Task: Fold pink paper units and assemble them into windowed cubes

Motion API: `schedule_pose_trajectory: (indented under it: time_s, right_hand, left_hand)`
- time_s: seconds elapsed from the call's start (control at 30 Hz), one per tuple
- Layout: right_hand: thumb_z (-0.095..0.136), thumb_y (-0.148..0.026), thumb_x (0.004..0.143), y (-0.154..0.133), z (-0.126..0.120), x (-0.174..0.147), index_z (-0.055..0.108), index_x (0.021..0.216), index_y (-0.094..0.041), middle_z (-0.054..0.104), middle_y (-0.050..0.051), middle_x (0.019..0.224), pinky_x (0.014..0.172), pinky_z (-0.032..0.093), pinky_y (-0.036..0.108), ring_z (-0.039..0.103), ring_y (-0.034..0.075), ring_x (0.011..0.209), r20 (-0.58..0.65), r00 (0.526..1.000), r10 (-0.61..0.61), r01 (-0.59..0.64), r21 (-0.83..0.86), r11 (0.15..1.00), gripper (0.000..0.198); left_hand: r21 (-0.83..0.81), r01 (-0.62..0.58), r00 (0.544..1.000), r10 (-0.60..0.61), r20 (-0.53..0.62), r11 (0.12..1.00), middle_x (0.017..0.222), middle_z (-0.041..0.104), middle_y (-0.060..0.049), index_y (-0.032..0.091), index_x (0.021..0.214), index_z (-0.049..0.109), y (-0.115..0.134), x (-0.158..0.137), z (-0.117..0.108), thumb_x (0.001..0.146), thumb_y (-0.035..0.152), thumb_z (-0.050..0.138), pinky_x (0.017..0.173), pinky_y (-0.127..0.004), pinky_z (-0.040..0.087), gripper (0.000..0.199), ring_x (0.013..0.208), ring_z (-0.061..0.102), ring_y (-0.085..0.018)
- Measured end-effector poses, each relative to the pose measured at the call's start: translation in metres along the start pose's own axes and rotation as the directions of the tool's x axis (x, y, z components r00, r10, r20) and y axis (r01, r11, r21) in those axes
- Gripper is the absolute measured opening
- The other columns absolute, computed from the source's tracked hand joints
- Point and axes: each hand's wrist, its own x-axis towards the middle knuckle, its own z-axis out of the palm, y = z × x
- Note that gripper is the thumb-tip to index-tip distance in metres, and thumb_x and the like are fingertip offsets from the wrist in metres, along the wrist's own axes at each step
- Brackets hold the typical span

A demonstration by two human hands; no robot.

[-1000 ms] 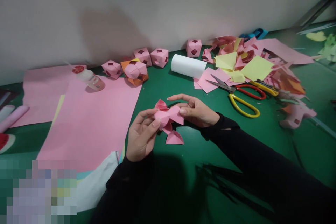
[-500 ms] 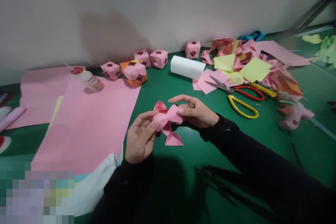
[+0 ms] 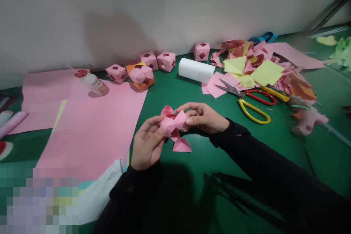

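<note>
Between both hands is a folded pink paper piece (image 3: pixel 175 123) with several petal-like flaps, one hanging down towards the table. My left hand (image 3: pixel 149 142) pinches its left side between thumb and fingers. At the right flap, my right hand (image 3: pixel 204 117) grips the paper with thumb and fingertips, the index finger bent over behind it. Parts of the piece are hidden behind the fingers. Beyond the hands stand finished-looking folded pink paper balls (image 3: pixel 166 61) and one pink-and-orange ball (image 3: pixel 141 76).
Scissors (image 3: pixel 241 97) with red and yellow handles lie right of the hands, beside a pink glue gun (image 3: pixel 308 120). A white paper roll (image 3: pixel 196 70) and heaped paper scraps (image 3: pixel 252 58) are behind. Large pink sheets (image 3: pixel 95 131) with a small bottle (image 3: pixel 94 84) cover the left.
My right index finger has curled down closer to the pink paper piece, and the right flap has bent slightly. My left hand keeps its hold almost unmoved.
</note>
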Motion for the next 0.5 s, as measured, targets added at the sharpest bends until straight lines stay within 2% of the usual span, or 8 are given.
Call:
schedule_pose_trajectory:
  time_s: [0.17, 0.33, 0.5]
  right_hand:
    - [0.091, -0.023, 0.064, -0.0005, 0.0015, 0.0001, 0.073, 0.099, -0.015, 0.076, 0.0, 0.071, 0.063, 0.062, 0.024, 0.072, 0.012, 0.06, 0.008, 1.0, 0.009, -0.009, 0.001, 1.0, 0.04]
    - [0.091, -0.021, 0.064, -0.0004, 0.0002, 0.0001, 0.073, 0.099, -0.015, 0.076, 0.0, 0.072, 0.062, 0.061, 0.022, 0.072, 0.011, 0.061, 0.01, 1.0, 0.003, -0.003, 0.001, 1.0, 0.039]
    - [0.09, -0.022, 0.066, -0.0004, -0.0003, -0.0005, 0.073, 0.101, -0.014, 0.076, 0.001, 0.073, 0.065, 0.061, 0.025, 0.072, 0.011, 0.063, 0.013, 1.0, 0.009, -0.009, -0.017, 1.0, 0.041]
  left_hand:
    - [0.031, -0.009, 1.0, 0.009, 0.022, 0.999, 0.063, 0.068, 0.0, 0.021, 0.086, 0.079, 0.0009, -0.0003, 0.0005, 0.062, 0.026, 0.092, 0.055, -0.017, 0.054, 0.027, 0.056, 0.062, -0.008]
    - [0.036, -0.019, 0.999, 0.018, 0.045, 0.999, 0.071, 0.072, -0.001, 0.021, 0.088, 0.078, -0.0003, -0.0005, -0.0009, 0.065, 0.025, 0.09, 0.057, -0.017, 0.054, 0.026, 0.058, 0.062, -0.008]
    - [0.035, -0.007, 0.999, 0.005, 0.05, 0.999, 0.068, 0.071, -0.001, 0.02, 0.087, 0.078, 0.0008, -0.0009, 0.0007, 0.064, 0.024, 0.091, 0.057, -0.016, 0.054, 0.027, 0.058, 0.064, -0.009]
